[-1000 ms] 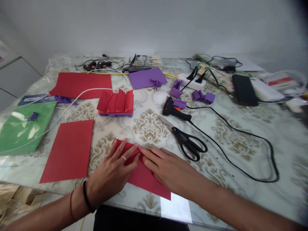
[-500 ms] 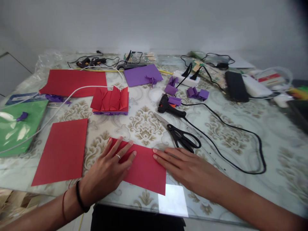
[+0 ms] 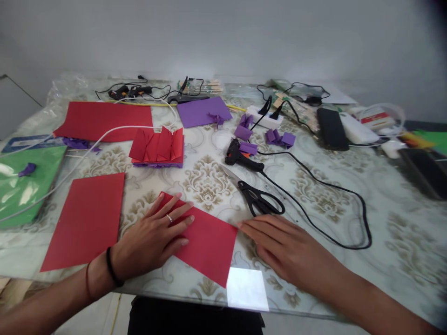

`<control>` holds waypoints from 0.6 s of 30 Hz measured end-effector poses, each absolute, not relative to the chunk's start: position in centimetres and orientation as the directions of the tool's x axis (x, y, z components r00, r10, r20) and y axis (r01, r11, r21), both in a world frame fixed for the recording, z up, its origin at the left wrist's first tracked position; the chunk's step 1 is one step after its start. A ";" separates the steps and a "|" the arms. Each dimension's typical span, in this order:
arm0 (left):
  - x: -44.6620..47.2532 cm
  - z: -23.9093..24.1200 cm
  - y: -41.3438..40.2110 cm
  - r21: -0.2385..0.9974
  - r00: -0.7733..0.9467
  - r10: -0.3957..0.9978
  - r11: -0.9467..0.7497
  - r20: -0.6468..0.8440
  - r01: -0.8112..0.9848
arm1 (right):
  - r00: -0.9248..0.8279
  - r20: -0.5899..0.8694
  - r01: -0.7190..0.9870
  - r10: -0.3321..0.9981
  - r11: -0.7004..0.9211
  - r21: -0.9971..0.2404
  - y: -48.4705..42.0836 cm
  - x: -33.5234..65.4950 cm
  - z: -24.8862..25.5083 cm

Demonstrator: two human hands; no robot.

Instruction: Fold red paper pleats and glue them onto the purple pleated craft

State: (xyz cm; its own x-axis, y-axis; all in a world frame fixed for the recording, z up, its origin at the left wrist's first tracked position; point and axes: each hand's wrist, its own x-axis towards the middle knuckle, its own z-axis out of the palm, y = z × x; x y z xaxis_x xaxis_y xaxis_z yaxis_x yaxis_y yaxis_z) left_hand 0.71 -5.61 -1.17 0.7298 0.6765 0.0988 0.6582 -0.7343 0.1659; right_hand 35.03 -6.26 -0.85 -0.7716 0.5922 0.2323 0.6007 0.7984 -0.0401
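A red sheet of paper (image 3: 209, 237) lies slanted near the table's front edge. Spread flat over its left half is my left hand (image 3: 159, 237), fingers apart. My right hand (image 3: 279, 242) rests by the sheet's upper right corner, fingers stretched out and fingertips at that corner. Just beyond the right hand are black-handled scissors (image 3: 258, 195), blades pointing away to the left. Left of my left hand lies another red sheet (image 3: 87, 218). Behind it sits a stack of folded red paper pieces (image 3: 157, 145) with purple ones underneath.
A black glue gun (image 3: 242, 158) lies beyond the scissors, its cord looping right. Purple folded pieces (image 3: 279, 138) surround a white power strip (image 3: 264, 117). A green paper pack (image 3: 31, 186) is at left, a white cable crossing it. Phones (image 3: 332, 129) lie at right.
The red sheet has turned clockwise, its right end swinging toward me. My right hand has slid right along its top edge to the corner. My left hand stays on the sheet.
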 end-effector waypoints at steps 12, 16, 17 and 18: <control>2.2 -1.6 -6.5 0.177 0.753 0.657 -0.746 0.036 0.642 | -0.774 0.294 0.560 0.560 0.823 -0.094 -6.7 34.5 -0.5; 2.2 -1.8 -6.6 0.167 0.765 0.642 -0.760 0.047 0.628 | -0.783 0.269 0.556 0.561 0.825 -0.101 -6.7 34.4 -0.7; 2.2 -1.8 -6.6 0.165 0.769 0.637 -0.765 0.056 0.622 | -0.784 0.266 0.556 0.562 0.825 -0.104 -6.7 34.4 -0.7; 2.2 -1.8 -6.6 0.162 0.773 0.631 -0.771 0.061 0.616 | -0.783 0.266 0.556 0.562 0.824 -0.107 -6.7 34.3 -0.8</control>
State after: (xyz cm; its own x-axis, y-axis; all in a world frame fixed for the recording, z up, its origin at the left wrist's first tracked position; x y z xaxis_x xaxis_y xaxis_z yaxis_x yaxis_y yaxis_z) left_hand 2.25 -6.57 -1.80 0.7731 0.6313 0.0612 0.6163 -0.7706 0.1625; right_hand 34.32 -6.71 -0.81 -0.7827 0.5625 0.2665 0.5561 0.8243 -0.1066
